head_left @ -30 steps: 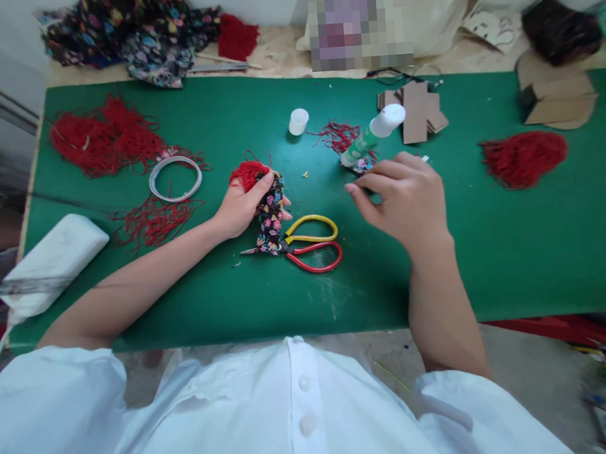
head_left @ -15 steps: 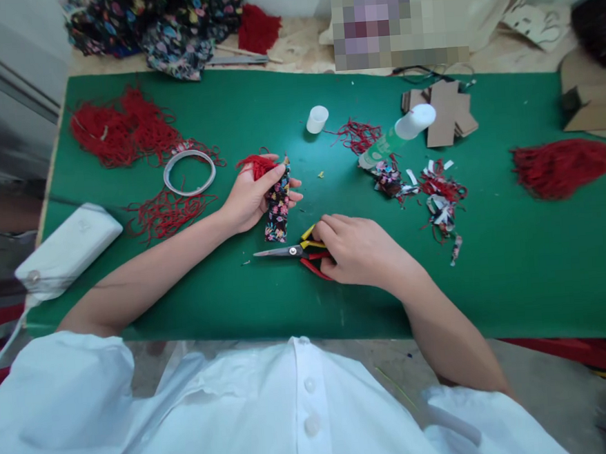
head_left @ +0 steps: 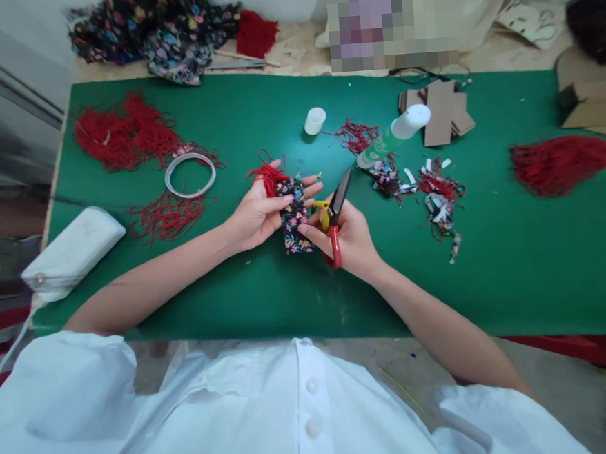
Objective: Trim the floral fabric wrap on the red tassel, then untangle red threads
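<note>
Left hand (head_left: 254, 215) gripped floral fabric roll (head_left: 294, 214) with red tassel (head_left: 268, 176); right hand (head_left: 353, 237) clasped scissors (head_left: 334, 211), blades best kept near the edge.

Green mat (head_left: 493, 269); black floral fabric strip (head_left: 295, 217) with red tassel (head_left: 268, 176); scissors (head_left: 333, 214) with yellow and red handles; white cap (head_left: 315, 120).

A craft workshop: a green mat (head_left: 493, 269) over a raw plywood bench (head_left: 295, 44), strewn with red yarn (head_left: 120, 129), floral fabric (head_left: 164, 29), cardboard pieces (head_left: 443, 106), glue (head_left: 393, 134) and scraps (head_left: 435, 193).
</note>
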Demonstrator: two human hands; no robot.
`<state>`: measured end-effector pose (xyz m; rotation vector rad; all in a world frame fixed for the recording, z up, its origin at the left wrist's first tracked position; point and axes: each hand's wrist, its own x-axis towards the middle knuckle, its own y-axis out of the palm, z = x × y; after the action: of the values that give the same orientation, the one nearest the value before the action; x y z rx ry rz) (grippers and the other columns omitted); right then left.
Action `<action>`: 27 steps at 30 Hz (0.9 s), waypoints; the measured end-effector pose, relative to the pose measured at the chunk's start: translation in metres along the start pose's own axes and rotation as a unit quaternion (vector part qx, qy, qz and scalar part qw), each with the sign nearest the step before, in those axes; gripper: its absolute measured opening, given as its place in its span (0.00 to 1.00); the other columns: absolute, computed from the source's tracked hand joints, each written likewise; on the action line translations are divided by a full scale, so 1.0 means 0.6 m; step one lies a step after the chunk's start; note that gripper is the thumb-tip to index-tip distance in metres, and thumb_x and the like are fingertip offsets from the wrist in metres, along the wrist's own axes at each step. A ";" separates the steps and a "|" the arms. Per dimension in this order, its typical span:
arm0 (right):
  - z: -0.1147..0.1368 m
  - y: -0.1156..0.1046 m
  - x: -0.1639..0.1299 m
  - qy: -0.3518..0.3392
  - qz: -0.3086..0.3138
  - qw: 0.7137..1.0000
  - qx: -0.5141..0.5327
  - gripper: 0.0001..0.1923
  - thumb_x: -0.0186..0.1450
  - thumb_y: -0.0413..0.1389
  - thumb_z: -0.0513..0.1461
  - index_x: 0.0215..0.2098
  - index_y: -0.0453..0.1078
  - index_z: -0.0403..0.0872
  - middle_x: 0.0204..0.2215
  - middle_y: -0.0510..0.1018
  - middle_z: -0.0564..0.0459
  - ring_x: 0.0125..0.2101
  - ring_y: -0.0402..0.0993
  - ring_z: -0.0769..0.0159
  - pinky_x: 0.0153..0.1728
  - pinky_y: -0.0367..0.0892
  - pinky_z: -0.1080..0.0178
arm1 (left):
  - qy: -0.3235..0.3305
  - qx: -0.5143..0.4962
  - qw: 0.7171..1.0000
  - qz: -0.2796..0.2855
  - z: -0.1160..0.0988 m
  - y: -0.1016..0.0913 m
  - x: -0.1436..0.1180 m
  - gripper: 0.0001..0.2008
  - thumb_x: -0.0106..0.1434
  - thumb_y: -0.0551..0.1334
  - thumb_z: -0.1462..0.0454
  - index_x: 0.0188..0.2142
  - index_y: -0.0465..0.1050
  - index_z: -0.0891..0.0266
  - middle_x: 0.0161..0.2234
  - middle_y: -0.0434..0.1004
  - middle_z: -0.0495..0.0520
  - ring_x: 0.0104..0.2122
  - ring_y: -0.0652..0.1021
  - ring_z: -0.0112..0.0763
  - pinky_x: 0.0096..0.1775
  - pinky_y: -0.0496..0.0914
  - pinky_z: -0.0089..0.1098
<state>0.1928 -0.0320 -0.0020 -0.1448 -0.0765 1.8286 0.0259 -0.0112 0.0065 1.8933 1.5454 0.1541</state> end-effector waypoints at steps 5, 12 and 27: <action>0.005 -0.010 0.000 0.014 0.000 0.994 0.109 0.25 0.50 0.70 0.46 0.27 0.56 0.50 0.21 0.69 0.63 0.22 0.65 0.73 0.25 0.63 0.67 | -0.001 0.103 0.991 -0.082 -0.048 -0.028 0.009 0.26 0.60 0.61 0.71 0.56 0.57 0.57 0.46 0.80 0.54 0.48 0.82 0.33 0.54 0.74 0.43; 0.007 -0.014 0.005 0.016 -0.013 0.989 0.146 0.25 0.50 0.70 0.47 0.26 0.57 0.49 0.21 0.67 0.62 0.23 0.64 0.73 0.27 0.64 0.66 | 0.144 0.264 0.939 -0.168 -0.080 -0.062 -0.053 0.13 0.56 0.67 0.65 0.42 0.71 0.59 0.46 0.79 0.52 0.45 0.80 0.29 0.45 0.73 0.27; 0.032 0.061 -0.007 0.106 0.111 0.978 0.145 0.24 0.49 0.72 0.48 0.26 0.60 0.51 0.17 0.66 0.64 0.15 0.62 0.73 0.15 0.61 0.66 | -0.100 0.029 0.990 -0.097 -0.058 -0.072 -0.084 0.06 0.58 0.68 0.65 0.35 0.75 0.66 0.28 0.82 0.52 0.27 0.82 0.27 0.30 0.78 0.26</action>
<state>0.1561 -0.0454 0.0125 -0.1447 0.3681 2.0119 -0.0409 -0.0392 0.0245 1.7315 1.5971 -0.1629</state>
